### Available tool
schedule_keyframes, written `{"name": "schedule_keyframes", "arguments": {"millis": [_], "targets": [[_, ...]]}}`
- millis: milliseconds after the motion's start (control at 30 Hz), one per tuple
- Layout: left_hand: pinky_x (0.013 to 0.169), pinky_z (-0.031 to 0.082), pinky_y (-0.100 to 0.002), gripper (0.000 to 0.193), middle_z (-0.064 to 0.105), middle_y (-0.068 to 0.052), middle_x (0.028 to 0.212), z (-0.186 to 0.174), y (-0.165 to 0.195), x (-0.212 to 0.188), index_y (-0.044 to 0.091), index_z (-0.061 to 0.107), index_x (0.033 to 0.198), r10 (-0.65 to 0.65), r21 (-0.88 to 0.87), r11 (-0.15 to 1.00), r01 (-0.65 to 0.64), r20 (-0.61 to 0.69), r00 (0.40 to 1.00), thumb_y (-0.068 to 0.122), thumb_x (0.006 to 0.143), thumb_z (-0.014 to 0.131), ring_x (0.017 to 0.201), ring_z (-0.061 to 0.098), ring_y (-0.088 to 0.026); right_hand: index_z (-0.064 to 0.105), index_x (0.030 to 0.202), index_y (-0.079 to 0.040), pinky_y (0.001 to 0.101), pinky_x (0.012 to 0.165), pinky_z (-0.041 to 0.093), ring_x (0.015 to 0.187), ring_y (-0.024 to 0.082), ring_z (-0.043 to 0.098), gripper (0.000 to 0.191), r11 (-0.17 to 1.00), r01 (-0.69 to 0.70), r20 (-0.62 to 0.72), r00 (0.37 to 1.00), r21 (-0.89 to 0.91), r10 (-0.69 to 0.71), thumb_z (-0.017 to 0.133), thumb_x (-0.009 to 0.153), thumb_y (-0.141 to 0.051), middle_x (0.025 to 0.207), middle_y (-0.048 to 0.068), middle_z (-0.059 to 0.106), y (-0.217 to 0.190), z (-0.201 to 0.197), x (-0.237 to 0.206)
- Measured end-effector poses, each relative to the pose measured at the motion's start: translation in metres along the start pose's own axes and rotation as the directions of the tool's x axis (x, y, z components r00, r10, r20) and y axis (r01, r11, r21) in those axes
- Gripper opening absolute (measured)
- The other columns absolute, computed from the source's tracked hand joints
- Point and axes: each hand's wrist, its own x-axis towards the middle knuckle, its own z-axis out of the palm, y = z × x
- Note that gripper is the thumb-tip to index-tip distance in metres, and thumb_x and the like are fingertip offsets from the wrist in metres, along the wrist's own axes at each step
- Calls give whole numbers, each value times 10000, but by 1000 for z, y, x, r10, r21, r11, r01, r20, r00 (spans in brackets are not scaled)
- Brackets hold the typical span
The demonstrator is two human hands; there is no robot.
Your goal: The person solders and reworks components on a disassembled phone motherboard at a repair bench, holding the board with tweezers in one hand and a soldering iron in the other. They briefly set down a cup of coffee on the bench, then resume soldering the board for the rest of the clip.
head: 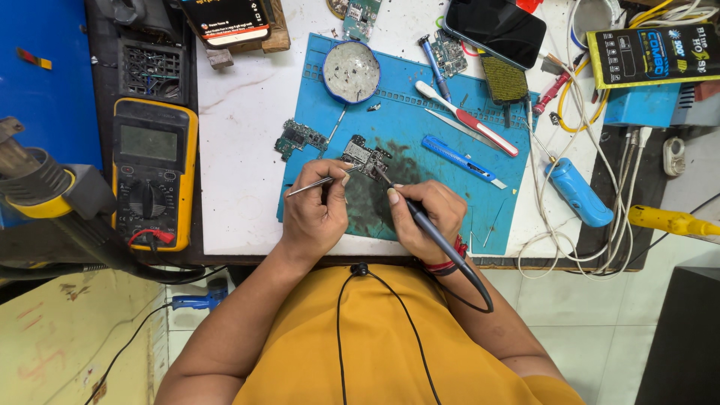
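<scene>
- Head view: the left hand had its fingers pinched tight on a pair of thin metal tweezers, whose tips reached toward the small circuit board.
- The right hand gripped a dark soldering iron like a pen, fingers closed round its shaft; its tip met the near edge of the circuit board, and its black cable ran back past the wrist over the yellow shirt.
- The circuit board lay on the blue work mat, just beyond both hands, beside a dark stained patch of the mat.
- A second circuit board rested at the mat's left edge, partly on the white bench.
- A round metal dish sat at the mat's far left corner.
- To the right on the mat lay a blue utility knife, a white and red tool and a blue pen-like tool, all apart from the hands.
- A dark phone lay at the mat's far edge.
- A yellow multimeter lay well to the left of the hands.
- A blue handheld device with white cables lay to the right, off the mat.
</scene>
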Motion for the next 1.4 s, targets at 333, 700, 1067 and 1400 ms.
{"name": "schedule_keyframes", "arguments": {"millis": [333, 700, 1067, 1400], "targets": [[622, 557, -248, 115, 732, -115, 1081, 0, 1, 0, 39, 531, 1062, -13, 3, 1000, 13, 7, 1000, -8, 1025, 629, 712, 688, -109, 686, 860, -10, 304, 587, 477, 627, 208, 657, 102, 1000, 24, 22, 999, 20, -25, 787, 852, -4, 784, 117, 709, -1, -1, 1], [638, 559, -256, 120, 727, -111, 1085, 0, 0, 1, 36, 537, 1065, 0, 11, 1000, 1, -6, 1000, -18, 1022, 636, 726, 688, -120, 685, 866, -14, 305, 594, 486, 636, 207, 663, 101, 998, 31, 36, 999, 46, -32, 786, 859, -9, 792, 117, 711, -1, -1, 2], [662, 571, -279, 117, 730, -108, 1069, 0, 2, -2, 33, 542, 1074, 13, 34, 999, -12, -21, 1000, -9, 1020, 637, 752, 712, -151, 707, 867, -13, 306, 570, 450, 602, 202, 631, 89, 999, 20, 21, 1000, 30, -21, 793, 843, -16, 745, 105, 688, -5, -2, -1], [680, 576, -294, 109, 717, -119, 1050, 0, 4, -10, 23, 555, 1097, 112, 31, 993, -110, -55, 992, -22, 1026, 625, 785, 723, -173, 733, 868, -39, 323, 565, 443, 597, 221, 621, 74, 999, 37, -1, 999, 0, -37, 802, 846, -52, 709, 96, 659, -12, -6, -8]]}}
